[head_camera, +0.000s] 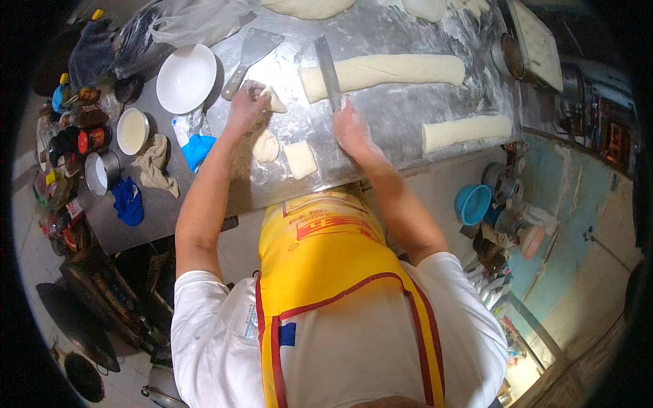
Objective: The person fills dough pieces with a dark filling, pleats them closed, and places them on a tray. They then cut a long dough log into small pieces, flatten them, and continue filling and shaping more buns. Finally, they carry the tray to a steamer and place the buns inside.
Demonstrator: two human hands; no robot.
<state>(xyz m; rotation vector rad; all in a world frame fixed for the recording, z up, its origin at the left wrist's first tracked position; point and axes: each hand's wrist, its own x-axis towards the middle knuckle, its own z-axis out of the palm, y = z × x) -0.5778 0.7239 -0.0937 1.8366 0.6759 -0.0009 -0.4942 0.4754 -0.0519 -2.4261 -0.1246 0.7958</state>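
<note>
My right hand (352,127) grips the handle of a flat metal blade (327,69), which lies across the left part of a long dough log (403,71). In my left hand (250,104) is a small piece of dough (275,101), held by the fingers beside the handle of a metal scraper (257,46). Nearer to me on the floured metal table lie a rounded dough piece (266,146) and a squarish one (300,159). A shorter dough log (467,133) rests at the right, near the front edge.
A white plate (186,79), a blue and white packet (196,148), cloths and a bowl of pale liquid (132,131) stand left. Bottles and jars crowd the far left. Large dough masses (308,6) and a plastic bag (199,23) lie at the back; a round container (510,55) is at right.
</note>
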